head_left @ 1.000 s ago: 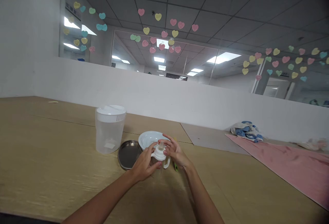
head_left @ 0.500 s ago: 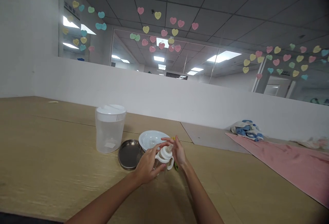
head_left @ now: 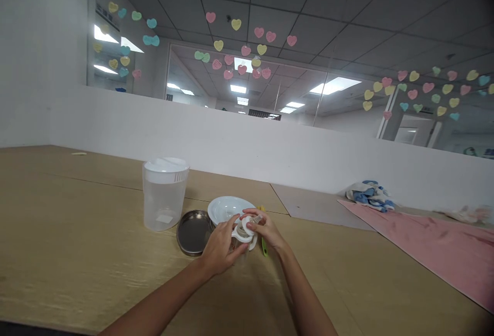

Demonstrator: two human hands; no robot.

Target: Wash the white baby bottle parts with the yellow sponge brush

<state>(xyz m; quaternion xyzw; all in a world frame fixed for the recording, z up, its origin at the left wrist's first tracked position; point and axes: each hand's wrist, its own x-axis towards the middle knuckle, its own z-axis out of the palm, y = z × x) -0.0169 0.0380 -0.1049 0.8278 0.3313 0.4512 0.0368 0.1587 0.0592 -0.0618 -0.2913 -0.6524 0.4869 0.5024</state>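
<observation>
1 bottle (head_left: 235,244) mid-bench (head_left: 127,274), body mostly hidden by L hand (head_left: 222,247) gripping it; R hand (head_left: 266,229) pinches 1 white cap (head_left: 247,225) w/ clear teat, tilted at bottle's mouth. Green thing (head_left: 264,247) part hidden behind R hand, ID unclear. From bottle: 1 bowl (head_left: 224,208) at 11 o'clock, 1 lidded jug (head_left: 164,197) at 10, 1 metal tray (head_left: 193,233) at 9, 1 pink cloth (head_left: 436,248) at 3.

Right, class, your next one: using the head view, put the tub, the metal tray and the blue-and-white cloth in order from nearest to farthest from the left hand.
1. Metal tray: just left of the left hand.
2. Tub: farther left, beyond the tray.
3. Blue-and-white cloth: far off to the right, by the wall.
</observation>
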